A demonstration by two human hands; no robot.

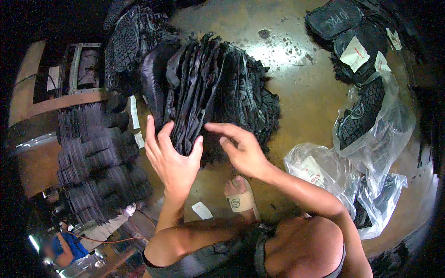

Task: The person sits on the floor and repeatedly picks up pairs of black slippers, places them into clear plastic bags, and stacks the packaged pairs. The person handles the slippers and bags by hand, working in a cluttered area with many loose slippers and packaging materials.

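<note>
Your left hand (170,155) covers the lower end of the black stack (204,92) it grips, so you can't see how the pieces end there. Your right hand (241,148) hides the stack's edge behind its palm. How many pieces are in the stack is too fine to count. Your foot (239,194) shows only its front; your knee covers the heel. The bags (371,139) blur what lies inside. The person (60,248) at lower left is blurred and cut by the rim.

Stained, shiny concrete floor (301,88), glare patch near top, dark corners all round, wooden frame (55,99) off left side.
</note>
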